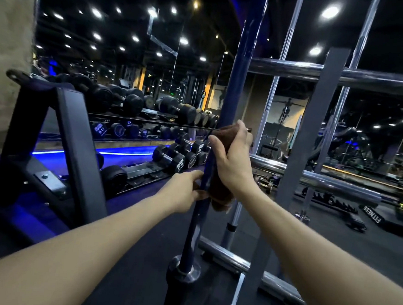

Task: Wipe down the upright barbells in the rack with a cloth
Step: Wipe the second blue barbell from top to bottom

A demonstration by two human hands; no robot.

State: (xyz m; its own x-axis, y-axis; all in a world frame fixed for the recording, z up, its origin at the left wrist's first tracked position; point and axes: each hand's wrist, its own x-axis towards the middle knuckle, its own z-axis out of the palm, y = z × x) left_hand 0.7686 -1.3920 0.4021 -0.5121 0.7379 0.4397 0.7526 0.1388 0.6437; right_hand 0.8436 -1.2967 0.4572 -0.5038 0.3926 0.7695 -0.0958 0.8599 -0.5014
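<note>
Two hands [186, 191] [230, 159], one cloth [219, 191], one barbell [237, 83]

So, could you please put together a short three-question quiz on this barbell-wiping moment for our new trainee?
1. True or false: the right hand wraps a brown cloth round the blue barbell.
2. What does the left hand hold? A) the blue barbell below the cloth B) a dumbbell C) nothing
3. Fill in: the dumbbell rack stands to the person's ____.

Key: 1 true; 2 A; 3 left.
</note>
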